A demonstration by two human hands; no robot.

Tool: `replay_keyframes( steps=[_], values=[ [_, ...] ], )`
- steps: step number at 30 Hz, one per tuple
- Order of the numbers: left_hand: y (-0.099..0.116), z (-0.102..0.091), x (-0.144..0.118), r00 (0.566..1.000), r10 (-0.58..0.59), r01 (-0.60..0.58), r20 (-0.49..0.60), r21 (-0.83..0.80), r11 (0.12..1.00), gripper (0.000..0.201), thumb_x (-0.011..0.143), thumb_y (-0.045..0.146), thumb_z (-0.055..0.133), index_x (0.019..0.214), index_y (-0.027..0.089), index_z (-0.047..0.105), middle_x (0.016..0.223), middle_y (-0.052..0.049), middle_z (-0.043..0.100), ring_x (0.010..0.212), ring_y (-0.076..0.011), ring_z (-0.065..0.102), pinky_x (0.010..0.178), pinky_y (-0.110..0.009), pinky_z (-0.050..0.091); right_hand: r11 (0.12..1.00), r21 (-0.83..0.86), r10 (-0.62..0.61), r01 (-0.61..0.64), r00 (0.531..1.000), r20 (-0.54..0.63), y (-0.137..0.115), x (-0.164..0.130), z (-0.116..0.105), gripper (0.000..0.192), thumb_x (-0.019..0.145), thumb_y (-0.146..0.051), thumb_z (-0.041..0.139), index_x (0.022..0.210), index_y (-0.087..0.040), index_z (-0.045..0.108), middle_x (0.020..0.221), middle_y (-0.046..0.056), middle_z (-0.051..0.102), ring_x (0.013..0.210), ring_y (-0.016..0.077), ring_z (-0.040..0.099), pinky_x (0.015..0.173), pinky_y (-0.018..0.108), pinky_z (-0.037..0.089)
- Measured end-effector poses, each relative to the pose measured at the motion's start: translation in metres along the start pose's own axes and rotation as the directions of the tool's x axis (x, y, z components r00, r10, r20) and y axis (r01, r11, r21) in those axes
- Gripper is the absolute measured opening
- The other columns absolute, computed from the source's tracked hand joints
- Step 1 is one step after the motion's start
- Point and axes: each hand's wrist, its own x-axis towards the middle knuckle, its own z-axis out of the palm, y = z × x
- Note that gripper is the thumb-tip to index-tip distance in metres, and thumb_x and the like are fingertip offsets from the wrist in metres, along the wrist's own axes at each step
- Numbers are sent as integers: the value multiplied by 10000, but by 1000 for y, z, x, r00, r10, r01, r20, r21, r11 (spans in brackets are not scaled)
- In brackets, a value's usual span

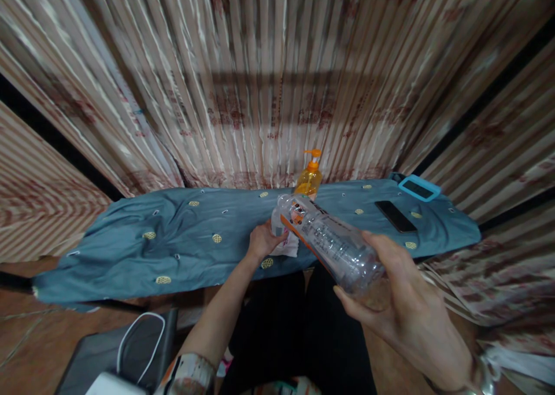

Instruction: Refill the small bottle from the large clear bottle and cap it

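A clear plastic bottle (333, 239) with an orange-and-black printed label is tilted, its narrow end pointing down and left. My right hand (403, 308) grips it around its wide base. The bottle's narrow end meets or overlaps a clear cup-like container (277, 224), with my left hand (262, 242) closed around its side; whether the two touch I cannot tell. Just beyond my left fingers lies a small white packet or cloth (288, 246) with pink print, partly hidden. Behind the bottle stands an orange pump bottle (309, 181) holding yellow-orange liquid.
A blue cloth with pineapple prints (208, 262) covers the narrow table. To the right lie a black phone (395, 216) and a blue-framed device (420, 188). Striped curtains (269, 82) hang behind. At lower left, a white cable (141, 349) rests over a dark grey surface (99, 349).
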Motion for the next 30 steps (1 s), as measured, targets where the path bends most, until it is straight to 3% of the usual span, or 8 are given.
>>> replay_keyframes(
  steps=[30],
  values=[
    [-4, 4, 2, 1000, 25, -25, 2, -7, 1000, 511, 800, 560, 602, 1170, 210, 642, 1064, -85, 736, 998, -252, 685, 819, -259, 497, 999, -32, -35, 35, 999, 16, -1, 3, -5, 642, 824, -403, 623, 1342, -77, 427, 1246, 209, 578, 1064, 299, 647, 970, 478, 529]
  ],
)
